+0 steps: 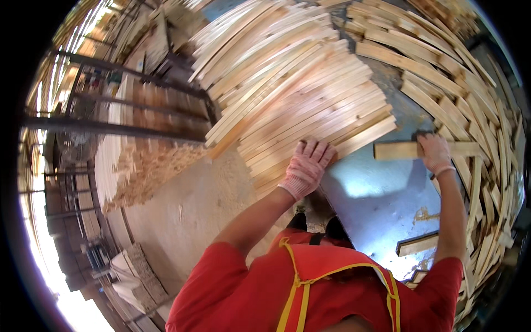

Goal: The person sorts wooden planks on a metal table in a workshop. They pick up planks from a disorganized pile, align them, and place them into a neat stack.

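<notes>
My left hand (307,167), in a pink-and-white knit glove, lies over the near ends of a row of pale wooden strips (326,94), its fingers stretched across the strips nearest me. Its thumb is hidden. To the right, my gloved right hand (435,152) is closed round a single wooden strip (398,150), held level above a blue-grey metal tabletop (365,199). The strip's left end points toward the row, apart from it. Its right end reaches over a heap of loose strips (464,105).
A short wooden piece (417,244) lies on the tabletop near my right forearm. At left, dark metal bars (116,128) cross before a tall stack of cut wood (133,155). Dusty concrete floor (177,221) spreads below, with a pale bundle (138,271) at lower left.
</notes>
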{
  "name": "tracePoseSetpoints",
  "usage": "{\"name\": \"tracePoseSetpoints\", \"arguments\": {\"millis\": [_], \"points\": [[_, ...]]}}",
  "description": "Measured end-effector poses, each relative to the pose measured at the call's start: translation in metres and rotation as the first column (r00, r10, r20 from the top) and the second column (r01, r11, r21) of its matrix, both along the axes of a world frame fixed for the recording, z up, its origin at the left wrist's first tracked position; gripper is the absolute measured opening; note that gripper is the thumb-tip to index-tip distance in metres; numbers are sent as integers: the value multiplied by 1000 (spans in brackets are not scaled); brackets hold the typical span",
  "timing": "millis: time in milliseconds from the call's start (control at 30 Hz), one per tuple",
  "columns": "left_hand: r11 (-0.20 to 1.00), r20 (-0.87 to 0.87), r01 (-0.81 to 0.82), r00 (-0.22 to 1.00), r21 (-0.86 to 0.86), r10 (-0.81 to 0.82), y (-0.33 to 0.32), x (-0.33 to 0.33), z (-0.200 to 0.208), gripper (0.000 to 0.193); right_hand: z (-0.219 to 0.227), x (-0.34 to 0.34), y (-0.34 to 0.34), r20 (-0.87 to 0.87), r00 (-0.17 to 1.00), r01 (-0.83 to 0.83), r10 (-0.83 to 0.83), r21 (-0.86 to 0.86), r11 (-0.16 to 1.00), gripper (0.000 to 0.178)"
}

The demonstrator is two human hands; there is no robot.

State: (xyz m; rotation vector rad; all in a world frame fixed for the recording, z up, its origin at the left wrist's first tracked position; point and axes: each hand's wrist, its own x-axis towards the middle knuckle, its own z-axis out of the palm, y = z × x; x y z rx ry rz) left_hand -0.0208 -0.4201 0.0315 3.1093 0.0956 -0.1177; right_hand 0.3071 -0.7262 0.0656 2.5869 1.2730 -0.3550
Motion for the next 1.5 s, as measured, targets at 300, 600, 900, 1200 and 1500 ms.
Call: {"name": "tracePoseSetpoints", "arguments": {"millis": [300,600,900,1200,1500], "points": [[974,250,-145,950,-175,186,12,-33,0,56,123,-105,-12,-210,973,46,95,578,815,65],[-119,-372,-615,302,-780,878,137,-184,-14,30,76,-157,16,-868,497,864,16,492,-106,52],[-868,-801,72,354,-492,483,141,-157,-53,38,-59,-237,127,-967,15,989,-253,-23,145,28],[-502,-548,-225,406,-835,731,141,-166,54,58,-80,-264,156,-819,332,928,-467,196,317,66],[521,-637,-505,765,-688,-99,155,27,144,83,-76,-263,152,-714,505,842,-485,286,457,70]]}}
